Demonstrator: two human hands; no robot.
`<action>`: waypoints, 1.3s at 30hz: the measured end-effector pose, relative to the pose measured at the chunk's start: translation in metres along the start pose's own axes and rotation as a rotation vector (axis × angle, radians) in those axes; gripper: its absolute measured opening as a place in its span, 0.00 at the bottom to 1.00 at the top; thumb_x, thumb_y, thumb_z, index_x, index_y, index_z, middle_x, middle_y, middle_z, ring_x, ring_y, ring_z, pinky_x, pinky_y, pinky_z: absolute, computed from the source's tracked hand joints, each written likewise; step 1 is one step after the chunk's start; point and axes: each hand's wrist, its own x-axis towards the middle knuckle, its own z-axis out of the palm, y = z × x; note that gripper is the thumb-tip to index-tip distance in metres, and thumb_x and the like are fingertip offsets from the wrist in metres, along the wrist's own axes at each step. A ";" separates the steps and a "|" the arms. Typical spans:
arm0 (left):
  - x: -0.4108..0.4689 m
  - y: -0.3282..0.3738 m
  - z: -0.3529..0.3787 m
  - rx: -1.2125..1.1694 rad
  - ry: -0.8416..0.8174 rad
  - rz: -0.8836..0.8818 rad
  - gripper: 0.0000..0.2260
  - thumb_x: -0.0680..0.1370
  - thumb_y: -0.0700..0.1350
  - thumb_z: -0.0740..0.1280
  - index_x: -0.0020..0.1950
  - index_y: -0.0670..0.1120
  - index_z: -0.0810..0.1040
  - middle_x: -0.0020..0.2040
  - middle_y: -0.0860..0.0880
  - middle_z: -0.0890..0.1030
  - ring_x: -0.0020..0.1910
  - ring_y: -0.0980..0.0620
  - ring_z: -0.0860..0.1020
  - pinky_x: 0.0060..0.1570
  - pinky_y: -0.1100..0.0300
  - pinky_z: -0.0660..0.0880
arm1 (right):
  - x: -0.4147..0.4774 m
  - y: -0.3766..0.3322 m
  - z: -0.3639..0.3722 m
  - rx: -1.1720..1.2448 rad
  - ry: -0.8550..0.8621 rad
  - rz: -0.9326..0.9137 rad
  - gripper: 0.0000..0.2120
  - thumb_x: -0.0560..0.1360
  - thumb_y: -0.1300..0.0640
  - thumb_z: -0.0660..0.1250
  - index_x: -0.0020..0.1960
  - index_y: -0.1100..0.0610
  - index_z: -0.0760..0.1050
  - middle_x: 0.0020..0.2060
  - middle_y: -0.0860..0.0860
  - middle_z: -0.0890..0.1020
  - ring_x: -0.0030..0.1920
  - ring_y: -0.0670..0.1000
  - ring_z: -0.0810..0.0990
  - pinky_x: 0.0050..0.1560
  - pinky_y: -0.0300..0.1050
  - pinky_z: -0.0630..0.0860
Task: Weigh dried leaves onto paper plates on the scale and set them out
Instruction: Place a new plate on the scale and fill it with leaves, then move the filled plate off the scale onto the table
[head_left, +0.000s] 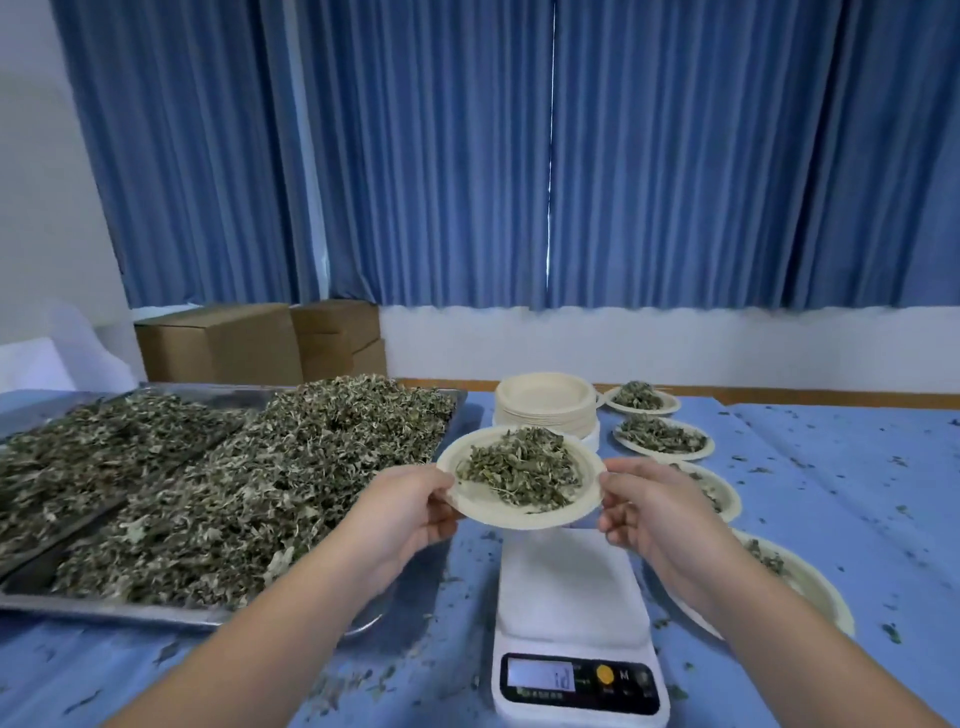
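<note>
Both hands, left (410, 506) and right (641, 512), pinch opposite rims of the plate (498, 512) of leaves (519, 467), held above the scale (571, 587). Any tilt could spill leaves onto the surface (831, 493).

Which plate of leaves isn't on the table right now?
The plate held up in the air, left hand and right hand pinching its rim; the other plates lie on the table at right.

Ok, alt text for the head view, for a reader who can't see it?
Left hand and right hand hold a round white paper plate of dried green leaves over a white digital scale. A metal tray of loose leaves lies left; a stack of empty plates stands behind, filled plates line the right.
</note>
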 end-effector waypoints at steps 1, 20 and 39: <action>0.008 0.007 0.001 0.004 -0.001 0.009 0.06 0.79 0.35 0.62 0.51 0.37 0.79 0.39 0.42 0.81 0.36 0.48 0.79 0.36 0.57 0.77 | 0.011 -0.003 0.002 -0.005 0.000 -0.004 0.06 0.77 0.67 0.64 0.53 0.61 0.73 0.29 0.56 0.74 0.24 0.51 0.74 0.23 0.40 0.71; 0.238 0.095 0.054 -0.064 0.142 -0.179 0.11 0.80 0.36 0.60 0.53 0.44 0.82 0.45 0.45 0.86 0.40 0.49 0.83 0.31 0.61 0.77 | 0.277 -0.075 0.029 -0.052 -0.008 0.223 0.14 0.75 0.68 0.66 0.55 0.51 0.74 0.31 0.55 0.82 0.29 0.52 0.77 0.28 0.43 0.72; 0.355 0.115 0.075 -0.062 0.309 -0.379 0.06 0.81 0.40 0.61 0.57 0.44 0.75 0.47 0.45 0.81 0.47 0.46 0.80 0.45 0.54 0.75 | 0.438 -0.055 0.038 -0.099 0.064 0.587 0.07 0.80 0.68 0.58 0.45 0.66 0.73 0.28 0.58 0.73 0.26 0.52 0.71 0.27 0.42 0.67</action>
